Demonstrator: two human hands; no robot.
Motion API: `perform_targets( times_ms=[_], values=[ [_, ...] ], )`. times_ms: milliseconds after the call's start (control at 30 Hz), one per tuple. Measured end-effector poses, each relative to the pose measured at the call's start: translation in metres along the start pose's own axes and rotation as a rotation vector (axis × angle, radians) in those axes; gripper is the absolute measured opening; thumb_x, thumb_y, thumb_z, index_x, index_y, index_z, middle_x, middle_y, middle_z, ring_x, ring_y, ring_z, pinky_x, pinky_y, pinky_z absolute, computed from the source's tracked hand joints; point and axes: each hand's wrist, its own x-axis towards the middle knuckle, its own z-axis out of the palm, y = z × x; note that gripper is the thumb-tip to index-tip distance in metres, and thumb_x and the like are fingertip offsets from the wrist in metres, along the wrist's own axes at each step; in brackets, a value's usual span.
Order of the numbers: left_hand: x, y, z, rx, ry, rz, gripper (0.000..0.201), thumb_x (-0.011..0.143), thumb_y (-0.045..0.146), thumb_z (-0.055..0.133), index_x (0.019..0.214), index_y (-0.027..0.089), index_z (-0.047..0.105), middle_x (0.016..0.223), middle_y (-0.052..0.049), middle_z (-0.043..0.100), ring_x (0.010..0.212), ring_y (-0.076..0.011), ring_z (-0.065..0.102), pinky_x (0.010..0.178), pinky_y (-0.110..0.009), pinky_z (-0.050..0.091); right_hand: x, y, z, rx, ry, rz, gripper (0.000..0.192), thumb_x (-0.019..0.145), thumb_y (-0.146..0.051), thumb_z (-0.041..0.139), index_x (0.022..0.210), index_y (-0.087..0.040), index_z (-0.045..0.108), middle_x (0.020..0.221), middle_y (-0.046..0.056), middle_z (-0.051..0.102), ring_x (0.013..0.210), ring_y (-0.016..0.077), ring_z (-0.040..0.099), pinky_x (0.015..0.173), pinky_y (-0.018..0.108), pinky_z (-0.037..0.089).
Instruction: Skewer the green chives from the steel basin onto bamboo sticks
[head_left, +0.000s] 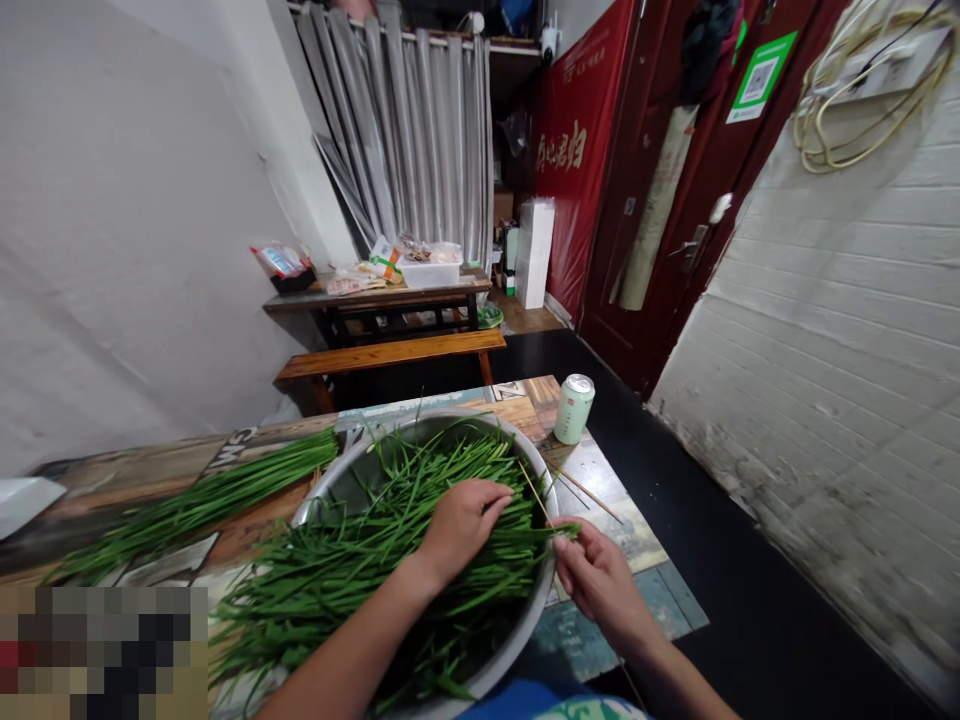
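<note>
Fingertips of our right hand (596, 575) pinch the ends of a few chive stalks (559, 532) at the metal basin's (330, 485) right rim, low and right of centre. Our left hand (461, 525) lies loosely curled, palm down, on the chives heaped in that basin, gripping nothing we can make out. Another chive bundle (202, 505) stretches toward the left across the painted wooden table (637, 560). A green can (574, 408) stands at the table's far corner. Beyond, upper centre, a bench (390, 355), a cluttered table (375, 298) and grey curtains (405, 130).
</note>
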Motion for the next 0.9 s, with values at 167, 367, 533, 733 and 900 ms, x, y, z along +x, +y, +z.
perform_targets(
  times_ms=[167,367,533,733,900],
  values=[
    [0.000,-0.015,0.004,0.225,-0.066,-0.020,0.020,0.077,0.027,0.057,0.092,0.019,0.068,0.086,-0.006,0.066,0.084,-0.0199,0.058,0.078,-0.031,0.043,-0.005,0.004,-0.003,-0.018,0.025,0.012,0.039,0.080,-0.042,0.055,0.105,-0.014,0.046,0.039,-0.011,0.045,0.026,0.0010,0.024,0.027,0.012,0.015],
    [0.001,-0.011,0.005,0.182,-0.121,0.027,0.011,0.074,0.024,0.060,0.079,0.020,0.069,0.082,-0.005,0.063,0.082,-0.0186,0.056,0.075,-0.029,0.041,-0.008,0.008,-0.005,-0.045,0.014,0.034,0.035,0.078,-0.045,0.056,0.096,-0.016,0.046,0.039,-0.011,0.045,0.024,0.0008,0.023,0.026,0.012,0.013],
    [0.004,-0.010,0.004,-0.069,0.066,-0.090,0.014,0.078,0.024,0.050,0.077,0.017,0.063,0.077,-0.003,0.064,0.073,-0.0152,0.057,0.070,-0.026,0.042,-0.009,0.007,-0.005,-0.059,0.009,0.046,0.037,0.078,-0.047,0.055,0.097,-0.016,0.045,0.040,-0.010,0.047,0.023,0.0010,0.023,0.025,0.013,0.013],
    [0.008,-0.007,0.004,-0.453,0.055,-0.268,0.023,0.076,0.029,0.050,0.087,0.013,0.062,0.064,-0.001,0.062,0.053,-0.0115,0.053,0.054,-0.022,0.043,-0.011,0.000,-0.001,-0.090,-0.019,0.047,0.038,0.076,-0.049,0.055,0.093,-0.016,0.046,0.038,-0.011,0.044,0.025,0.0010,0.022,0.027,0.013,0.013],
    [0.010,-0.001,0.002,-0.510,0.067,-0.322,0.032,0.074,0.033,0.052,0.092,0.011,0.066,0.066,-0.003,0.065,0.049,-0.0101,0.050,0.051,-0.022,0.042,-0.009,-0.001,-0.001,-0.115,-0.020,0.056,0.041,0.075,-0.051,0.055,0.093,-0.015,0.046,0.038,-0.011,0.045,0.025,0.0016,0.023,0.027,0.015,0.012]
  ],
)
